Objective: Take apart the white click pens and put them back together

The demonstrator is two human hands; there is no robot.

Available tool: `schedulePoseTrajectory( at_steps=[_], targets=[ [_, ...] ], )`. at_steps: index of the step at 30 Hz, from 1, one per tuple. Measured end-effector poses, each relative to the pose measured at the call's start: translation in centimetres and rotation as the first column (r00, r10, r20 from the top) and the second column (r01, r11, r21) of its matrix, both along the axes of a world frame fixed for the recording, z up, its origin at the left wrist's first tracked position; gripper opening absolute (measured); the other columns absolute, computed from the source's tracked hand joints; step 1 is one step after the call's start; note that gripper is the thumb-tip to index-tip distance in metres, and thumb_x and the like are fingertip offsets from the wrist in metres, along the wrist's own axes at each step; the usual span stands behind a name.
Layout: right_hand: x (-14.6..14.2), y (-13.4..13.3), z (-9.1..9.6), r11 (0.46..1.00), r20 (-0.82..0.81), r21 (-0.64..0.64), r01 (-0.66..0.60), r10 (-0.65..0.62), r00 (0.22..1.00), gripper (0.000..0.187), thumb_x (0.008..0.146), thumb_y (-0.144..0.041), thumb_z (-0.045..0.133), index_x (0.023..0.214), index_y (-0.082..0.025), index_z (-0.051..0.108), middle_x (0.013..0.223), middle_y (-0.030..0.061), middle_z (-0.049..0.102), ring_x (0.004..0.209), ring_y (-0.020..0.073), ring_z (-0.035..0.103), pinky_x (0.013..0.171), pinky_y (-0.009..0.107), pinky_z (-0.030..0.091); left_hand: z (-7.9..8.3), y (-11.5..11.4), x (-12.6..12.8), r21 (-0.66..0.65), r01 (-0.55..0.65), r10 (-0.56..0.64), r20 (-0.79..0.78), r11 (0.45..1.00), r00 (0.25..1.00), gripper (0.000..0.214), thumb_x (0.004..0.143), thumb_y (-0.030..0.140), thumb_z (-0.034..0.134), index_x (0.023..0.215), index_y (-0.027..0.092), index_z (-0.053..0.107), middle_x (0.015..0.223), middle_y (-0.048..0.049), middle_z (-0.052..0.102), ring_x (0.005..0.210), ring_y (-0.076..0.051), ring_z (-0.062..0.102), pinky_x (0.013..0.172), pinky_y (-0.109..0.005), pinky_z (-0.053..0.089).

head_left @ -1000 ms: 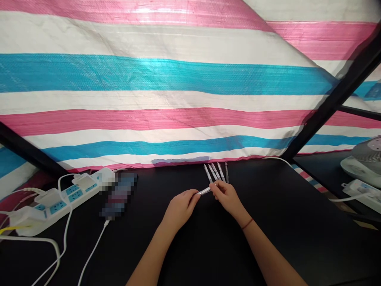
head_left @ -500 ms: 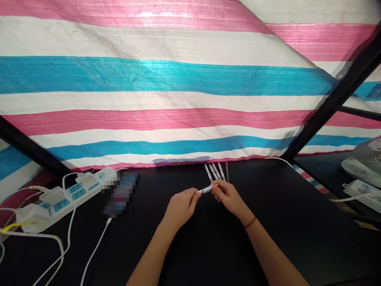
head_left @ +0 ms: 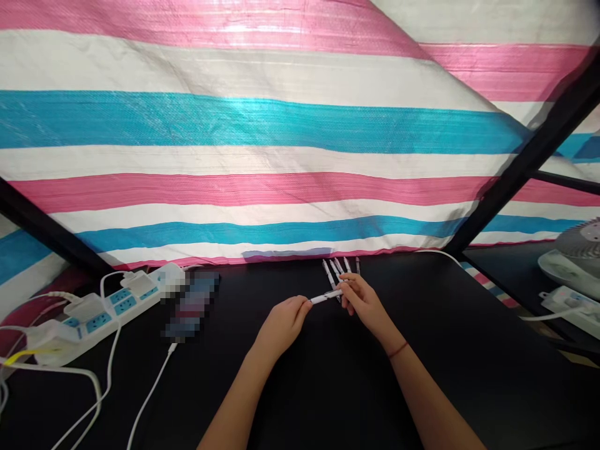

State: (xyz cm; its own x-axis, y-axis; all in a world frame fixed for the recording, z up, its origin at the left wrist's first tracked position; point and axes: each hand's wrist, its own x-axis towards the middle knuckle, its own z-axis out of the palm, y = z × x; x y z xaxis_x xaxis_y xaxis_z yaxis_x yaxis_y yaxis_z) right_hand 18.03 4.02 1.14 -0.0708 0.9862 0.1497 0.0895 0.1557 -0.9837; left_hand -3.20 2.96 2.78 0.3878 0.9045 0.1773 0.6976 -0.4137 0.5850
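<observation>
A slim white pen (head_left: 325, 296) lies crosswise between my hands. My left hand (head_left: 284, 325) pinches its left end, and my right hand (head_left: 363, 306) grips its right end with the fingertips. Just beyond my right fingers, several similar thin pens (head_left: 337, 269) lie side by side on the black tabletop (head_left: 445, 325), pointing away from me. My right hand partly hides their lower ends.
A white power strip (head_left: 107, 306) with plugs and white cables lies at the left, next to a pixelated object (head_left: 192, 306). Striped tarpaulin (head_left: 234, 162) hangs behind the table. A fan base (head_left: 579, 262) and another power strip (head_left: 572, 309) sit lower right.
My right hand has shifted slightly right, and more of the white pen now shows between my hands. The view has tilted a little.
</observation>
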Motion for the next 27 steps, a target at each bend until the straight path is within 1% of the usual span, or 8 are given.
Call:
schedulePoseTrajectory(
  at_steps=[4,9,14,16,19,21,24,27],
  targets=[
    [0.3,0.06,-0.05,1.0,0.065,-0.025,-0.007,0.008,0.998,0.029,0.084,-0.046,0.055,0.074,-0.019,0.056,0.057,-0.0025,0.051,0.045,0.0089,0.041,0.042,0.022,0.031,-0.18,-0.01,-0.01,0.029,-0.007,0.008,-0.023,1.0,1.0,0.031,0.094,0.04,0.034,0.094,0.024,0.061,0.087,-0.0016,0.065,0.081,-0.017,0.061,0.074,-0.026,0.043],
    [0.57,0.29,-0.22,0.999,0.02,-0.007,0.049,-0.049,0.999,0.029,0.08,-0.047,0.059,0.092,-0.021,0.057,0.066,-0.0022,0.053,0.049,0.0107,0.046,0.043,0.022,0.035,-0.06,-0.05,-0.01,0.02,-0.054,0.054,0.002,0.998,0.999,0.032,0.094,0.041,0.034,0.093,0.025,0.061,0.086,-0.0007,0.065,0.081,-0.017,0.061,0.074,-0.025,0.043],
    [0.72,0.34,-0.3,0.997,0.122,-0.037,0.065,-0.06,0.991,0.036,0.085,-0.051,0.051,0.071,-0.018,0.057,0.054,-0.003,0.047,0.044,0.009,0.039,0.042,0.023,0.03,0.14,-0.17,0.1,0.011,-0.042,0.041,0.023,0.999,0.999,0.032,0.094,0.042,0.035,0.091,0.024,0.062,0.087,-0.0008,0.066,0.081,-0.017,0.061,0.074,-0.025,0.043],
    [0.65,0.22,-0.08,1.0,0.066,-0.009,0.022,-0.022,0.998,0.03,0.083,-0.048,0.055,0.081,-0.018,0.059,0.059,-0.0033,0.048,0.047,0.0094,0.041,0.044,0.023,0.033,0.17,-0.19,0.11,0.004,-0.05,0.05,0.02,0.999,0.999,0.033,0.094,0.042,0.034,0.09,0.024,0.061,0.086,-0.0007,0.066,0.08,-0.017,0.061,0.073,-0.025,0.043],
    [0.49,0.11,0.09,1.0,0.016,-0.028,0.014,-0.013,1.0,0.035,0.08,-0.049,0.058,0.099,-0.02,0.056,0.066,-0.0029,0.051,0.051,0.0112,0.045,0.046,0.023,0.036,0.22,-0.17,0.1,0.005,-0.049,0.048,0.027,0.999,0.998,0.033,0.094,0.042,0.033,0.091,0.024,0.061,0.085,-0.0006,0.065,0.08,-0.017,0.061,0.074,-0.025,0.042],
    [0.46,0.13,-0.04,0.997,0.072,-0.057,0.044,-0.04,0.997,0.034,0.081,-0.051,0.055,0.091,-0.019,0.057,0.064,-0.0022,0.051,0.051,0.0116,0.045,0.045,0.023,0.035,0.27,-0.17,0.1,0.008,-0.042,0.042,0.034,0.999,0.999,0.033,0.094,0.042,0.033,0.091,0.023,0.061,0.086,-0.0007,0.065,0.081,-0.017,0.06,0.075,-0.025,0.042],
    [0.53,0.2,-0.3,0.996,0.189,-0.043,0.081,-0.072,0.979,0.04,0.085,-0.052,0.049,0.063,-0.018,0.052,0.053,-0.0028,0.046,0.049,0.0111,0.041,0.047,0.024,0.032,0.35,-0.23,0.15,-0.003,-0.032,0.032,0.027,0.999,0.999,0.034,0.094,0.042,0.033,0.09,0.023,0.061,0.086,-0.0009,0.065,0.08,-0.017,0.06,0.074,-0.025,0.042],
    [0.57,0.22,-0.2,0.999,0.119,-0.019,0.039,-0.036,0.992,0.036,0.085,-0.051,0.051,0.067,-0.019,0.054,0.054,-0.0033,0.046,0.052,0.0118,0.043,0.051,0.024,0.034,0.43,-0.3,0.21,-0.022,-0.029,0.029,0.001,0.999,1.0,0.035,0.094,0.043,0.032,0.087,0.023,0.06,0.082,-0.0011,0.064,0.077,-0.017,0.06,0.069,-0.025,0.041]
  ],
)
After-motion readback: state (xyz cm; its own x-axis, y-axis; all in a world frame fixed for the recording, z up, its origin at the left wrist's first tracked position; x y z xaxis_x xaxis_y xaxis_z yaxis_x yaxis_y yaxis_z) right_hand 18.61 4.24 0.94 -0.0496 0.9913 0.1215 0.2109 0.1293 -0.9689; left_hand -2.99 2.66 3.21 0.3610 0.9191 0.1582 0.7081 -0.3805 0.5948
